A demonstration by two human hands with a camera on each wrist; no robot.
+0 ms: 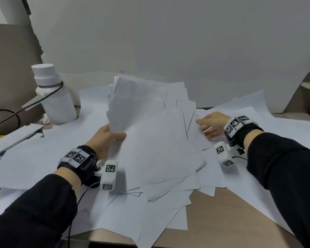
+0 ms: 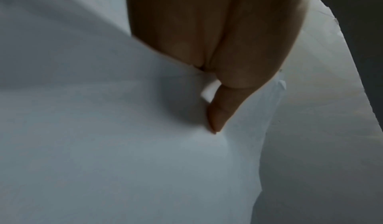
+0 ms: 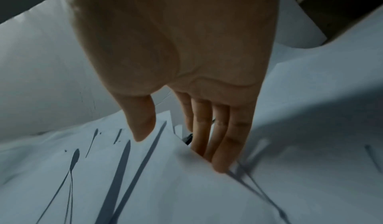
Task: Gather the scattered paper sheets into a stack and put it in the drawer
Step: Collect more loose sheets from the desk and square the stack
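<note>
Paper sheets (image 1: 156, 140), white, gathered in a loose fanned bundle at the middle of the desk (image 1: 213, 221), raised at the far end and resting on further loose sheets (image 1: 125, 212) spread across the desktop out to its left and right edges. We record the left hand (image 1: 104, 140) clamped on the bundle's left edge, thumb on top pressing a dent into the paper, fingers hidden beneath. We record the right hand (image 1: 211, 124) at the bundle's right edge, fingers (image 3: 222, 145) straight and slipped between the sheets, thumb held apart above them, gripping nothing. White bottle (image 1: 52, 93) at the far left corner; phone (image 1: 14, 138) at the left edge, partly under paper.
</note>
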